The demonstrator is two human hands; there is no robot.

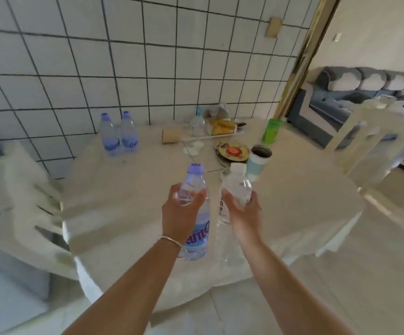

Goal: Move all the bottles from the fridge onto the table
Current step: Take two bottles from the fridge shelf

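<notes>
White-tiled walls backed the pale surface (128,204), where two bottles (118,134) stood at 11 o'clock while the left hand (180,211) clenched a purple-capped bottle (194,213) and the right hand (243,211) a clear bottle (236,187), both apparently mid-delivery and needing setting down upright.

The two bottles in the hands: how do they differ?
The left hand holds a bottle with a purple cap; the right hand holds a bottle with a white cap. The purple-capped bottle carries a blue label with large lettering; the white-capped bottle is mostly clear, with small dark characters down its side. Both are clear plastic, held upright above the near edge of the table, not yet set down.
</notes>
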